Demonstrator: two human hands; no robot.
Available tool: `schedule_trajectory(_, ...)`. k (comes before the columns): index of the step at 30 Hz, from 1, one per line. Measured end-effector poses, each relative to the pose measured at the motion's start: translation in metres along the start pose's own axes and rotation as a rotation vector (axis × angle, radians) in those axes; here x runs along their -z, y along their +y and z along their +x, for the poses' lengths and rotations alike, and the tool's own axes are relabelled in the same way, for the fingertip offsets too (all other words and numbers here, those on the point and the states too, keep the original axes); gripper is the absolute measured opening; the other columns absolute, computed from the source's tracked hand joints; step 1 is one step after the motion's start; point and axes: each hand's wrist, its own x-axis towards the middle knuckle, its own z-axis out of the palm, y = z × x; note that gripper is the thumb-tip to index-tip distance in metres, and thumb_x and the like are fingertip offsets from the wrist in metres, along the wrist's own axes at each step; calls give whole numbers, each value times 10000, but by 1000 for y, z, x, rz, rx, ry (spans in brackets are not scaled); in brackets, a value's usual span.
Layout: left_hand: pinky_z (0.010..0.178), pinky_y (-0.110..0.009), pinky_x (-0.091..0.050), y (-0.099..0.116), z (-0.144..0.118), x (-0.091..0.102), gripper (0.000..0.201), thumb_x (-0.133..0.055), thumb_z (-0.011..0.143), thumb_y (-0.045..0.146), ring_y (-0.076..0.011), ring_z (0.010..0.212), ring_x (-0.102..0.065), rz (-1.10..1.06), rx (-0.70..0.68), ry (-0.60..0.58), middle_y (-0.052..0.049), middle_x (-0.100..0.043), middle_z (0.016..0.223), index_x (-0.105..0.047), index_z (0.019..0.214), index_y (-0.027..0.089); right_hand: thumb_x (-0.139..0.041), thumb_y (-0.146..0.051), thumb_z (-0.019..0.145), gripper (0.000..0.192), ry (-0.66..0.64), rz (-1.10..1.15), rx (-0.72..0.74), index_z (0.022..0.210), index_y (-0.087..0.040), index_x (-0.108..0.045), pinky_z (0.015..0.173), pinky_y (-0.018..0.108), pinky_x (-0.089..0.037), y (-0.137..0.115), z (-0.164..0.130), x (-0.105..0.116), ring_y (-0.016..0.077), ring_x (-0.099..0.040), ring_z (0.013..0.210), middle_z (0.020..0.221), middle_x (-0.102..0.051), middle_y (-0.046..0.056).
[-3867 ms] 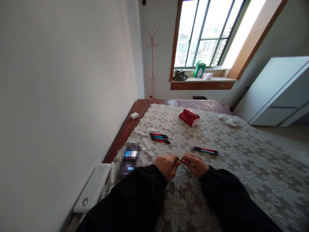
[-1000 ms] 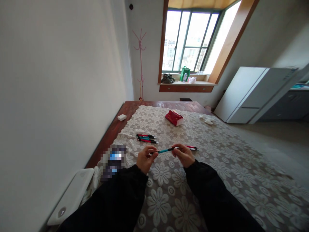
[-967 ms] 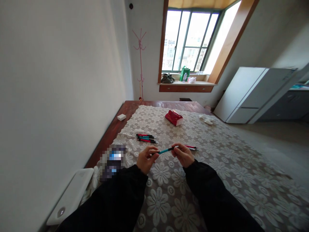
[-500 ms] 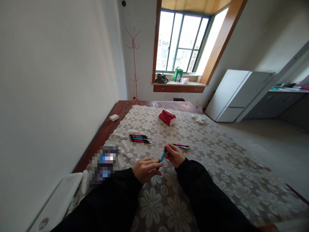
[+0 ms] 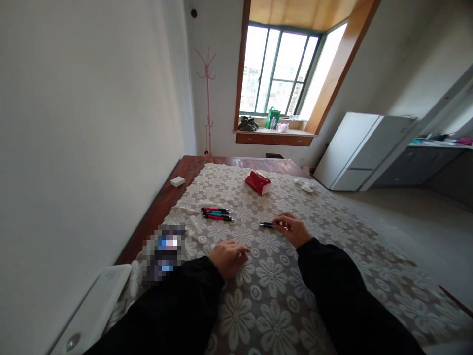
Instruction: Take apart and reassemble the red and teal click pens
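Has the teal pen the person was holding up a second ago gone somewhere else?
Yes. It has come down onto the flowered cloth, under the right hand, beside the pens lying right of the pen bundle.

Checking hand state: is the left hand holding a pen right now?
No, the left hand rests empty on the floral cloth; the right hand is over the pens lying there.

Both hands rest on the bed cover, a bundle of pens ahead of the left hand, a pouch beyond the right hand.
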Motion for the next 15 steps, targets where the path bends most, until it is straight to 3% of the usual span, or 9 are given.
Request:
schedule_trajectory(2,807,-316,-471,1,0,0,198,-556,877,265,-207,833,-650,24,-34,-6,-41,-734,854,-716,994,261,-657,-430,816,250,138,189,-107,887,-197,-710,534,266,-453,5,-4,1,140,-540,604,726,-598,21)
schedule_trajectory(5,805,-316,-470,2,1,0,189,-552,885,269,-208,837,-651,38,-41,-5,-42,-734,857,-717,976,254,-704,-479,764,306,194,515,-274,881,-199,-671,397,230,-358,11,-8,0,99,-446,438,566,-513,-36)
schedule_trajectory(10,807,-316,-463,1,0,-1,195,-546,895,287,-210,858,-648,47,-31,-11,-42,-733,868,-714,988,254,-793,-439,671,318,150,713,-371,851,-202,-681,467,278,-462,16,-13,5,162,-588,542,638,-645,24)
schedule_trajectory(15,825,-317,-475,2,0,-1,230,-540,904,302,-207,867,-654,39,-7,-25,-44,-737,891,-699,1058,243,-789,-471,670,327,220,773,-336,856,-231,-669,552,330,-518,11,-19,9,197,-646,593,666,-697,38)
